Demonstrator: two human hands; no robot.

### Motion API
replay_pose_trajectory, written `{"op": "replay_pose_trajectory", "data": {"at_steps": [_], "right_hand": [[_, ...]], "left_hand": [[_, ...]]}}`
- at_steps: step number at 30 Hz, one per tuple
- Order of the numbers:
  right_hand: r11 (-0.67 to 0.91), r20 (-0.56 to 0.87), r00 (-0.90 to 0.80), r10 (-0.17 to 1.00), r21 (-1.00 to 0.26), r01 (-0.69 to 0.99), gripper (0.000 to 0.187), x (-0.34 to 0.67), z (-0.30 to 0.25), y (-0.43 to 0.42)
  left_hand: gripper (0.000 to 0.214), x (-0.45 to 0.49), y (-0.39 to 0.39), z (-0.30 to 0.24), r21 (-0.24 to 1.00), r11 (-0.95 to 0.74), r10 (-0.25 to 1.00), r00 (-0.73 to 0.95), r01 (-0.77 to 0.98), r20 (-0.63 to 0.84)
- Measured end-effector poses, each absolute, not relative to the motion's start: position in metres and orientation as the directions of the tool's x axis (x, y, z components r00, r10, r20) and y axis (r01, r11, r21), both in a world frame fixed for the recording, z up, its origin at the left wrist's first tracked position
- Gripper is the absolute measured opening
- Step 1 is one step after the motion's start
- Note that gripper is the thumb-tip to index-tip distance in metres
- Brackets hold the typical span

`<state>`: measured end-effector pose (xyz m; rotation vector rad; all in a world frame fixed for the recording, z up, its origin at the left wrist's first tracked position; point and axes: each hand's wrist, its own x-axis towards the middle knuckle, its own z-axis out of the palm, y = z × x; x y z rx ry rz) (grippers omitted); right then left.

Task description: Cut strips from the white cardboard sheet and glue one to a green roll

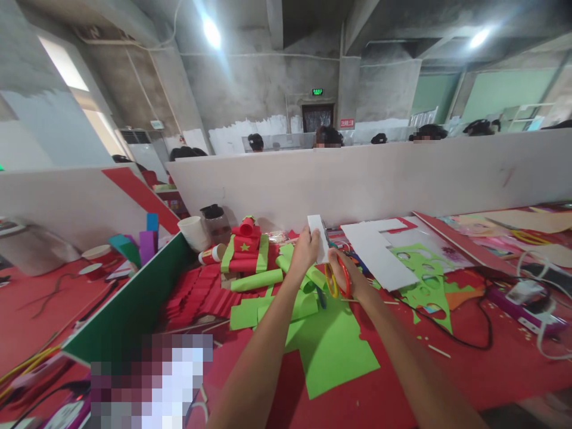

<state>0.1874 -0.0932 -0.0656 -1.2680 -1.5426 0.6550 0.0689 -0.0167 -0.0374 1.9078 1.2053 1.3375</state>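
My left hand [305, 249] pinches a small white piece of card [318, 233] and holds it upright above the red table. My right hand [345, 275] is closed through the red and yellow handles of a pair of scissors [336, 279], whose blades reach up to the card's right edge. Both forearms stretch forward from the bottom of the view. Under the hands lie green paper sheets [330, 351] and rolled green paper tubes [257, 280].
A red and green paper model with a yellow star [246, 249] stands left of the hands beside a white cup [193, 231] and a jar [215, 223]. White card sheets [378, 253], a green sheet with cut holes [424, 280] and black cables [465, 339] lie right. A white partition [379, 179] runs behind; people sit beyond.
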Motion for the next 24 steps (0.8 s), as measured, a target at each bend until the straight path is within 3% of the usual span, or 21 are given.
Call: {"op": "replay_pose_trajectory", "data": {"at_steps": [6, 24], "right_hand": [[0.363, 0.416, 0.015, 0.909, -0.81, 0.46, 0.037, 0.186, -0.068, -0.094], [0.333, 0.389, 0.073, 0.919, -0.86, 0.387, 0.038, 0.175, -0.068, -0.096]], "left_hand": [[0.023, 0.068, -0.017, -0.038, 0.798, -0.488, 0.87, 0.12, 0.353, 0.478], [0.019, 0.066, -0.021, -0.031, 0.77, -0.5, 0.862, 0.143, 0.398, 0.486]]}}
